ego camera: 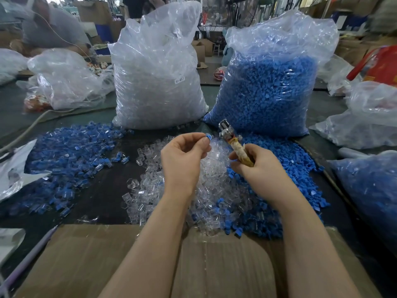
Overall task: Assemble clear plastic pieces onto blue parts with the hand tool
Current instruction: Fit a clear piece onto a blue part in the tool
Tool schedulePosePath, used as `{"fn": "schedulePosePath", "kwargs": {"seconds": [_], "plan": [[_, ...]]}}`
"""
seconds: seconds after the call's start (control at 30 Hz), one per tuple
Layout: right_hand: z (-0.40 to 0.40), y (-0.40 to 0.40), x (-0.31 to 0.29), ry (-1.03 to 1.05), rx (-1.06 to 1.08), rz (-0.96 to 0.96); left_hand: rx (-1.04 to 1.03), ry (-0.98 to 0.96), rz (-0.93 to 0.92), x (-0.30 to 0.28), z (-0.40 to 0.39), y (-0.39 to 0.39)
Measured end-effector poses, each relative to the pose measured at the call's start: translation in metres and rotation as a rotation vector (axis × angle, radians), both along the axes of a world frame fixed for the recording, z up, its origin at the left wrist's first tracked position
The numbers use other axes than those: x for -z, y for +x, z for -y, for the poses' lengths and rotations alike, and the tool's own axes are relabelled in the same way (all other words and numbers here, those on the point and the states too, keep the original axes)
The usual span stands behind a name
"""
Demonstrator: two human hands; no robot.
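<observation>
My left hand (184, 157) pinches a tiny, light, stiff blue part (208, 137) mid-frame; my right hand (255, 166) grips the hand tool (233, 143) by its wrapped handle.

Factory assembly bench: bulk parts bags (159, 82), cartons (204, 48).

The tool's (232, 141) lower handle is hidden inside the right hand (255, 166); background people are blurred.
</observation>
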State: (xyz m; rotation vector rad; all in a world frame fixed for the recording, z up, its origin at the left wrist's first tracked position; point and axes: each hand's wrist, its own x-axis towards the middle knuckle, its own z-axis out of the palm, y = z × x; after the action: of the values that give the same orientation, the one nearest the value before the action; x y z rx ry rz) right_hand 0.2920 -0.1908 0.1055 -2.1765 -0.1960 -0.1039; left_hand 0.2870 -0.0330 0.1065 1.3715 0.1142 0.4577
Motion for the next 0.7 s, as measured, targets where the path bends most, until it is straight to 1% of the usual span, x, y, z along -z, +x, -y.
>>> {"fn": "schedulePosePath", "kwargs": {"seconds": [0.2, 0.47, 0.7], "plan": [[-0.0024, -0.0017, 0.0002, -0.072, -0.102, -0.049, 0.019, -0.012, 0.045, 0.0013, -0.0034, 0.0031], [-0.0036, -0.0026, 0.0003, -0.049, -0.145, -0.043, 0.081, -0.03, 0.067, 0.0031, -0.0067, 0.0044], [-0.0039, -0.0028, 0.0004, -0.12, -0.142, 0.004, 0.122, -0.06, 0.061, 0.0008, -0.0078, 0.0028]]}}
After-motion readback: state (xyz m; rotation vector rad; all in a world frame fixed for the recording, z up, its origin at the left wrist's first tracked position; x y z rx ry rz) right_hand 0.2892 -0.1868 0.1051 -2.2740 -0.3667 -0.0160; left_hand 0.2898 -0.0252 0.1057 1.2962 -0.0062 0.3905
